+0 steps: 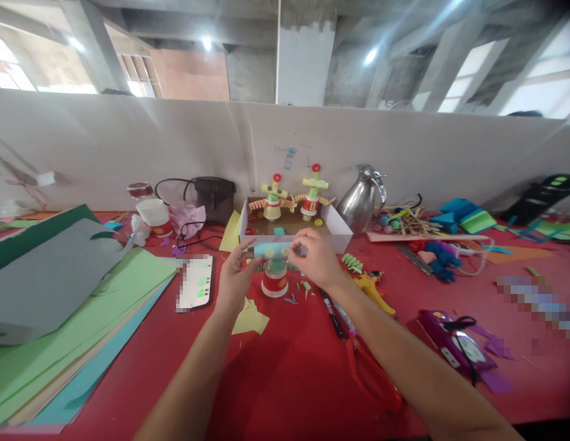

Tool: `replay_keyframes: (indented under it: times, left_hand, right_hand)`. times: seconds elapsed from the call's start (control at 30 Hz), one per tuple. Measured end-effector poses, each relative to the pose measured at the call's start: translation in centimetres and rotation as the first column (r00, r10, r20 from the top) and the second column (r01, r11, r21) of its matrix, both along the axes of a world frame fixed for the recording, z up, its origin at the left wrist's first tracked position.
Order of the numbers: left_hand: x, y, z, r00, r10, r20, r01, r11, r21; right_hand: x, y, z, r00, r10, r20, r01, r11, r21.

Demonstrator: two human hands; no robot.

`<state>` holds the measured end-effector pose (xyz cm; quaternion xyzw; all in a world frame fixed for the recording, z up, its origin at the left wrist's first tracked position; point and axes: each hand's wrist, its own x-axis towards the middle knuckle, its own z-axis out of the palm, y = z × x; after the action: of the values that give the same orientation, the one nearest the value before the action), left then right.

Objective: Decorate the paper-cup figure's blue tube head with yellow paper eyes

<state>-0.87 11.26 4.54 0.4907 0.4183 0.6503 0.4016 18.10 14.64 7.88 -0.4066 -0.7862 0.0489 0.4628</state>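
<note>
- Left hand (234, 272): thumb and fingers steadying the left end of a blue paper roll (270, 250).
- Right hand (315, 257): fingertips pinching the roll's right end, by its yellow disc.
- Paper-cup figure (274, 285): upright between the hands, roll on top.
- Step, apparently: fixing the disc; calls for light pressure.
- Room: bare table (276, 380) nearer the person; box (339, 243) close behind.

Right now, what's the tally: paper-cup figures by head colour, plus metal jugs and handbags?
Yellow-headed paper-cup figures, in the open box: 2
Blue-headed paper-cup figure, between the left hand and right hand: 1
Metal jug: 1
Dark handbag: 1
Total: 5
</note>
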Motion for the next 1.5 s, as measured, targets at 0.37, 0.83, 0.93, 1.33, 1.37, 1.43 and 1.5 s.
replay_keyframes:
  times: [0.37, 0.83, 0.93, 1.33, 1.37, 1.43, 1.5]
  left_hand:
    - [0.1, 0.0, -0.2, 0.998, 0.007, 0.061, -0.006, 1.000, -0.017]
    - [0.3, 0.1, -0.4, 0.993, 0.023, 0.112, -0.017, 0.998, -0.057]
    - [0.3, 0.1, -0.4, 0.993, 0.012, 0.116, -0.006, 0.999, -0.046]
    - [0.1, 0.0, -0.2, 0.993, 0.018, 0.120, -0.013, 0.999, -0.039]
    - [0.1, -0.1, -0.2, 0.993, 0.021, 0.117, -0.017, 0.999, -0.038]
    - [0.1, -0.1, -0.2, 0.993, 0.023, 0.114, -0.018, 0.999, -0.042]
    - [0.1, -0.1, -0.2, 0.993, 0.022, 0.115, -0.017, 0.999, -0.045]
  right_hand:
    - [-0.3, -0.8, -0.2, 0.987, -0.116, 0.110, 0.102, 0.987, 0.126]
    - [-0.7, -1.0, -1.2, 0.963, -0.239, 0.128, 0.191, 0.932, 0.308]
    - [-0.9, -1.2, -1.3, 0.946, -0.290, 0.147, 0.222, 0.906, 0.361]
    - [-0.8, -1.5, -1.1, 0.964, -0.224, 0.141, 0.181, 0.947, 0.264]
    - [-0.7, -1.5, -1.2, 0.973, -0.203, 0.112, 0.173, 0.958, 0.230]
    - [-0.5, -1.6, -1.3, 0.990, -0.140, -0.005, 0.139, 0.982, 0.126]
    - [-0.4, -1.6, -1.7, 0.982, -0.099, -0.158, 0.102, 0.995, 0.013]
